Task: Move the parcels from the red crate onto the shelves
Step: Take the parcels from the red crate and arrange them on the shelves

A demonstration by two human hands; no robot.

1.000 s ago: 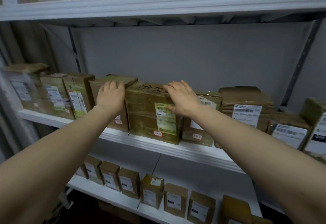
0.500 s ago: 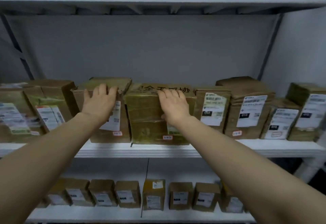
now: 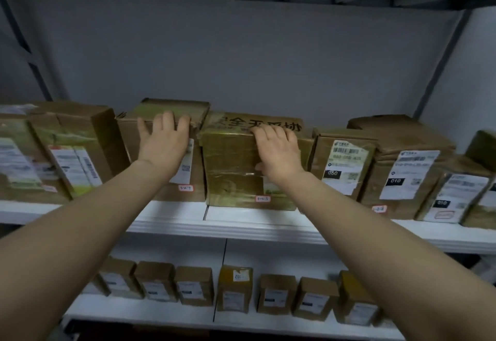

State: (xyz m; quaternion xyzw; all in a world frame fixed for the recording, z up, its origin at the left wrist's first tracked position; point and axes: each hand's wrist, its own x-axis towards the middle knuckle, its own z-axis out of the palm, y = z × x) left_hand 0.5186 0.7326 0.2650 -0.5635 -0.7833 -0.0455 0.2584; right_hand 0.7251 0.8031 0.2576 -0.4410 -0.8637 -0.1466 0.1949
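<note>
Left hand [image 3: 163,143] lies flat on the front face of a cardboard parcel [image 3: 193,179], centre-left of frame. Fingers straight, tips at its top front edge: pressing, not gripping. Right hand [image 3: 279,152] is on the taped parcel [image 3: 230,163] at frame centre, fingers curled over the top front edge, thumb on the front face, so it's grasping that one.

Taped parcel stands upright on the middle shelf [image 3: 228,222], black characters printed on its top, small red-bordered tag at its bottom edge. Cardboard parcel is just beside it on the left, 080-label parcel [image 3: 343,158] just beside it on the right; can't tell if either touches. Further right is the 010-label parcel [image 3: 402,169], then more labelled boxes to the frame edge. Parcels at far left are blurred.

Lower shelf [image 3: 139,311] along the bottom of frame carries a row of small parcels [image 3: 234,287], upright, labels facing out.
</note>
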